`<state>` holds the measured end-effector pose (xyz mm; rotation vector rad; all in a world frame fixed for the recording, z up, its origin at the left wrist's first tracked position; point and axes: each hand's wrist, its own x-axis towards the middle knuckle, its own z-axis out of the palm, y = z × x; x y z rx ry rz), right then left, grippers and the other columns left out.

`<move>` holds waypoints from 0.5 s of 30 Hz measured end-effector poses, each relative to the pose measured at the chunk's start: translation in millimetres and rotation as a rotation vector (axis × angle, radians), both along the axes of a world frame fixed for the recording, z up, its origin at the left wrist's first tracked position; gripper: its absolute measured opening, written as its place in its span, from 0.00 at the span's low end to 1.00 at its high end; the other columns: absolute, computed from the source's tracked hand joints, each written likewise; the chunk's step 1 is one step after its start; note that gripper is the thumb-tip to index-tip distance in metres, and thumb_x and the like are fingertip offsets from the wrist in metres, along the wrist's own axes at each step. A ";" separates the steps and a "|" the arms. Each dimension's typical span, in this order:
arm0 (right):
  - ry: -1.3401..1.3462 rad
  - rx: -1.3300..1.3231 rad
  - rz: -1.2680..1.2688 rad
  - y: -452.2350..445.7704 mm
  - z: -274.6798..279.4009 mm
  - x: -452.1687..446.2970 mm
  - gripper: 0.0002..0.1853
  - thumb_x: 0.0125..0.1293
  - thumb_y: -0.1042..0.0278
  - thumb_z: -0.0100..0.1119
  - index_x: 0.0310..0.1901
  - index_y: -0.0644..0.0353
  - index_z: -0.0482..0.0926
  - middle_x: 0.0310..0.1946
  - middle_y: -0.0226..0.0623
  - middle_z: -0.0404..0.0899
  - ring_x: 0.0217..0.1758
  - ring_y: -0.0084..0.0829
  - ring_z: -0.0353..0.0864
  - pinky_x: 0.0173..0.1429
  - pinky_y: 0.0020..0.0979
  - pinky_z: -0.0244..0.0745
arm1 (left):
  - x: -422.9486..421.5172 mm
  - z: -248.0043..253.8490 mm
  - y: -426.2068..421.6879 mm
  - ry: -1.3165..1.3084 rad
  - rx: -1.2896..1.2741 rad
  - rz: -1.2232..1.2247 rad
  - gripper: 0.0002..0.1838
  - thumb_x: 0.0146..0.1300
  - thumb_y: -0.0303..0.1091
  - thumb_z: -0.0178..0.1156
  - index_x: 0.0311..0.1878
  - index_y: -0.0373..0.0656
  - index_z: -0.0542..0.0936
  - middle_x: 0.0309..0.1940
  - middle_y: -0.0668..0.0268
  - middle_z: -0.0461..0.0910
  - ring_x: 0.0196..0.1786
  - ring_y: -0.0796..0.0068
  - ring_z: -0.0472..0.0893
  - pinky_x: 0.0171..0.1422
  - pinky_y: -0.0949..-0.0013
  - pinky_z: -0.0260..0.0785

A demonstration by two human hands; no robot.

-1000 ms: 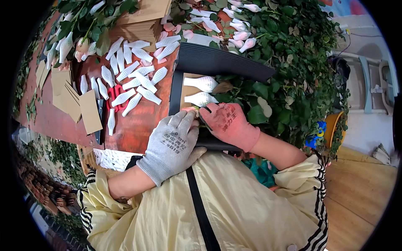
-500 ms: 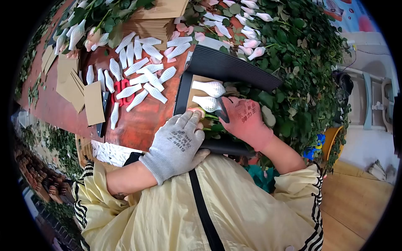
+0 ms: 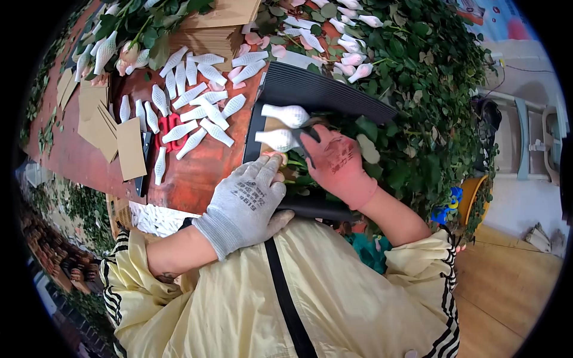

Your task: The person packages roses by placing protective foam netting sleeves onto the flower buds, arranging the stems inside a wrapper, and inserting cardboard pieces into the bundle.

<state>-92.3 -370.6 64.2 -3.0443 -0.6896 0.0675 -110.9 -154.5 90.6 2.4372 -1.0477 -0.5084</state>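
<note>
In the head view, the grey-gloved left hand (image 3: 248, 194) lies with its fingers together over a pale pink rose (image 3: 283, 159), hiding most of the bloom; whether it grips cannot be told. The red-gloved right hand (image 3: 335, 162) has bent fingers, dark at the tips, just beside the lower netted bud (image 3: 277, 141); whether they pinch anything is unclear. Above it lies the upper netted bud (image 3: 286, 114), both within a black ribbed holder (image 3: 334, 95), whose raised wall stands beyond the hands. Leafy stems (image 3: 418, 137) crowd the right side. On the red worktop (image 3: 188, 185), loose white sleeves (image 3: 216, 132) partly cover red-handled scissors (image 3: 173, 141), near a brown card (image 3: 131, 149) and stacked cardboard (image 3: 206, 45).
</note>
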 end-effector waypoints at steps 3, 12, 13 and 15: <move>0.156 -0.138 -0.058 12.2 2.2 -2.8 0.25 0.48 0.65 0.60 0.52 0.54 0.74 0.48 0.41 0.71 0.43 0.38 0.78 0.42 0.36 0.74 | 0.9 -2.5 2.7 -0.014 -0.038 -0.019 0.29 0.59 0.53 0.56 0.52 0.35 0.73 0.64 0.46 0.63 0.67 0.50 0.64 0.70 0.56 0.57; -0.003 -0.041 0.072 1.5 -19.1 -5.7 0.15 0.54 0.67 0.52 0.45 0.53 0.75 0.43 0.40 0.71 0.39 0.39 0.76 0.36 0.38 0.70 | 50.4 -8.4 19.6 -0.053 -0.405 0.211 0.16 0.57 0.31 0.59 0.49 0.37 0.77 0.43 0.55 0.79 0.46 0.56 0.79 0.51 0.61 0.70; 0.069 -0.082 0.008 5.6 -18.7 -6.7 0.15 0.54 0.67 0.53 0.45 0.54 0.75 0.42 0.39 0.70 0.39 0.39 0.76 0.36 0.40 0.70 | 55.7 -15.5 17.2 0.001 -0.340 0.273 0.17 0.57 0.32 0.59 0.49 0.37 0.77 0.42 0.56 0.79 0.45 0.57 0.79 0.50 0.61 0.70; 0.067 -0.088 0.001 7.9 -20.9 -6.5 0.15 0.54 0.67 0.53 0.46 0.53 0.75 0.43 0.40 0.70 0.40 0.39 0.76 0.36 0.41 0.69 | 66.0 -13.0 10.1 0.096 -0.156 0.271 0.17 0.60 0.42 0.58 0.51 0.46 0.78 0.39 0.58 0.78 0.43 0.58 0.79 0.47 0.60 0.71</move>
